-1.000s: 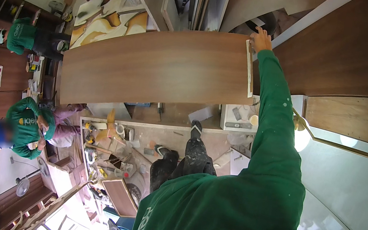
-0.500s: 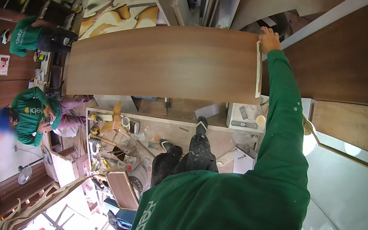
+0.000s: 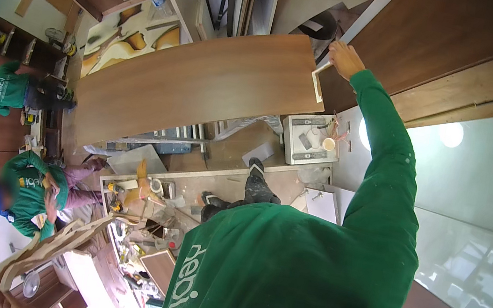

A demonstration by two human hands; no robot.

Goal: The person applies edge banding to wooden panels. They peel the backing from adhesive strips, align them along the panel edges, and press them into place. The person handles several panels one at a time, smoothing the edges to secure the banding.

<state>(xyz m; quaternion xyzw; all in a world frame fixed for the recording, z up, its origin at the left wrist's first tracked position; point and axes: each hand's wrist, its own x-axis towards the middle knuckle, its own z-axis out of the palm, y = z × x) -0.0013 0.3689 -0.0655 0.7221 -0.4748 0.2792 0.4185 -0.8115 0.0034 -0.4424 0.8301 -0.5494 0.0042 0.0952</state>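
The right hand (image 3: pixel 346 61), at the end of a green sleeve (image 3: pixel 384 137), is at the upper end of a white strip (image 3: pixel 316 88) on the right end of a wooden panel (image 3: pixel 205 86); whether its fingers are closed around the strip or only against it, I cannot tell. The left hand is hidden, so its grip cannot be told either. Half a second ago the hand covered the panel's far right corner; now that corner stands apart, to the left of the hand. The panel slants more, and the strip, straight then, shows a sharp bend. More of a blue case (image 3: pixel 173 146) shows past the panel's near edge.

The panel is one long, smooth brown board with faint darker bands, reaching from the right hand's side toward the co-workers. The person's two dark shoes (image 3: pixel 256 167) lie short of its near edge. Just beside its right end is one white box (image 3: pixel 289 151): two dark bars (image 3: pixel 311 122), one along its far edge, one along its near edge, and one cup (image 3: pixel 328 144) toward its right edge.

Beyond the panel's far edge, one bottle (image 3: pixel 161 3) is near the right edge of one cream-and-brown patterned board (image 3: pixel 129 39). Off to the left are two co-workers in green tops, the nearer (image 3: pixel 31 191) in a blue cap, the other (image 3: pixel 9 87) farther back.
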